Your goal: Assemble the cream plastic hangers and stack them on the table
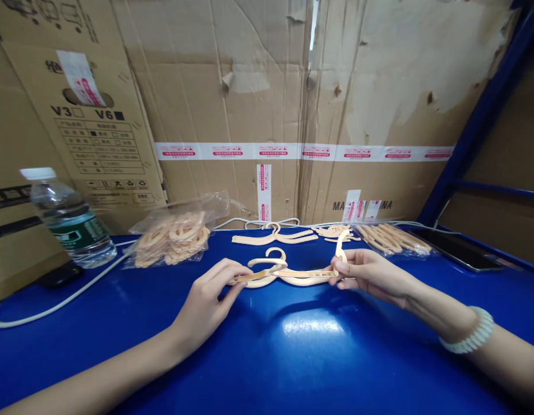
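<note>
— Where is the hanger?

— Well right of the bottle and nearer the person, held flat just above the table, one end in each hand.

— How do the hands sit?

— The left hand pinches the left tip between thumb and fingers, wrist low, forearm coming in from the bottle's side. The right hand is closed round the far end, palm turned inward. A curved piece stands up above its fingers, but I can't tell whether it is joined to the hanger.

— Any advice?

— Judging by the thin plastic, I'd hold both ends level and press gently. Twisting one end against the other could bend it. Fingers should stay clear of the hook in the middle.
</note>
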### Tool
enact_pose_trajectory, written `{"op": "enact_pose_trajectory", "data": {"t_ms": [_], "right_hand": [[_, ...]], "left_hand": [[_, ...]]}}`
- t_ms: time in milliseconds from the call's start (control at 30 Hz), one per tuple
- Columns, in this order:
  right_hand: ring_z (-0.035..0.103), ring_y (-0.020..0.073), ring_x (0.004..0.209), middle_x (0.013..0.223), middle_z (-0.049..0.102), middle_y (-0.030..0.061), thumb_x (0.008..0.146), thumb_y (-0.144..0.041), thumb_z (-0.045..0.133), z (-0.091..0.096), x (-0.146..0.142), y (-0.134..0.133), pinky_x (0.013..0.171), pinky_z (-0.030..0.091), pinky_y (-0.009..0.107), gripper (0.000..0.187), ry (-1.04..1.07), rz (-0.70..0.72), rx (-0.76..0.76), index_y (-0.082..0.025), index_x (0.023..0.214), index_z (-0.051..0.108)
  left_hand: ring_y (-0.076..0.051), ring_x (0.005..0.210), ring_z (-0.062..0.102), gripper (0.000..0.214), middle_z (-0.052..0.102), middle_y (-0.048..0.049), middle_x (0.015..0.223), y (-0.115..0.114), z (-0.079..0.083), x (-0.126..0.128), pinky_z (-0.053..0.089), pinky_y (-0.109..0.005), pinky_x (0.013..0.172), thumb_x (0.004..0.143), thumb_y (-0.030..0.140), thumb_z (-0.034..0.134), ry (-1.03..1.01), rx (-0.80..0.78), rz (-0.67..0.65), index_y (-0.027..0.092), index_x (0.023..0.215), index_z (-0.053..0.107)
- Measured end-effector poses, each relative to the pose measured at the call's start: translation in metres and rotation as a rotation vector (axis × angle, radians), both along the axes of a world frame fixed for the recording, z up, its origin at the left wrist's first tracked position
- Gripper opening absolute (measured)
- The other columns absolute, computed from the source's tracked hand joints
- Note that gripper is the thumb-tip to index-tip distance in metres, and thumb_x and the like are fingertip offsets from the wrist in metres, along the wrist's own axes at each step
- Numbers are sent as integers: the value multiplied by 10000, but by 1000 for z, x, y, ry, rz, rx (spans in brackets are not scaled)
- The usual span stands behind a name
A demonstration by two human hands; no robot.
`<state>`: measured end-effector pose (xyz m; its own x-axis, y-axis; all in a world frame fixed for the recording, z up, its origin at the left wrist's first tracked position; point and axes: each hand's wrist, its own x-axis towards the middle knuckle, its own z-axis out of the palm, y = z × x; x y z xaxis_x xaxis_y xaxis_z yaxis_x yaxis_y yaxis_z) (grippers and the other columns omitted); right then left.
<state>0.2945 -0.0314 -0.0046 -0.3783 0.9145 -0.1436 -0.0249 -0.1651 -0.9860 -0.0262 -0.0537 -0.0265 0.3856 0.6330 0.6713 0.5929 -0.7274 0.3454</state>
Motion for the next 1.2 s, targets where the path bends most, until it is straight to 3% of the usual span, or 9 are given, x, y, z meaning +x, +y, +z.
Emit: {"op": "enact_pose_trajectory", "data": {"t_ms": [367,600,800,900,1033,1200], "right_hand": [[621,162,552,592,657,39,622,-552,810,-3,-5,-2,553,496,274,451,-147,-181,321,-170,735,598],[590,174,707,851,653,60,679,-496,787,3,-11,-6,527,468,255,406,2,-269,428,-197,925,667],[527,113,636,857,649,32,680,-422,805,8,13,7,504,431,222,244,143,-315,443,-223,796,723],[565,128,620,740,657,21,644,-409,833,15,38,16,544,465,240,264,-24,-236,461,-219,790,724],[628,190,694,767,707,68,666,-455,812,21,66,24,645,495,298,331,-447,-31,516,-174,823,730],[635,214,757,798,707,61,742,-512,727,21,71,27,714,484,325,352,-765,211,612,-167,811,722]], "left_hand": [[-199,896,664,181,679,-57,974,-3,0,2,562,-311,780,924,218,504,-31,-74,-31,224,1042,641],[-198,917,663,167,665,-49,994,-4,1,1,570,-317,809,929,271,506,-116,-184,3,235,1027,636],[-165,851,646,150,637,-30,964,2,6,-6,556,-263,760,923,280,514,-74,-140,63,229,982,642],[-163,840,635,166,623,-34,953,7,8,-13,537,-260,755,933,262,490,27,-88,46,222,997,638],[-185,867,600,188,627,-50,946,11,6,-21,496,-290,763,935,194,458,292,-10,-52,218,1025,621],[-205,831,572,164,642,-55,931,10,3,-23,468,-328,743,938,181,455,489,23,-85,202,1012,600]]}}
